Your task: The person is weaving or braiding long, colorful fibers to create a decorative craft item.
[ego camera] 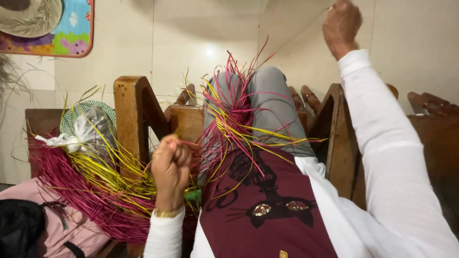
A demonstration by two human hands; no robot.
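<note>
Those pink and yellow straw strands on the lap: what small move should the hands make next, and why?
Probably bring the raised right hand back down toward the weaving on the lap. That arm is stretched high, seemingly drawing a thin strand taut, while the left hand is closed in a fist beside the loose strands.

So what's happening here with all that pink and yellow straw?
A seated person is working with dyed straw. The left hand is fisted around strands beside a wooden armrest, while the right hand is raised high, pinching a thin strand. A pink and yellow woven piece lies on the lap; a loose bundle sits alongside.
</note>
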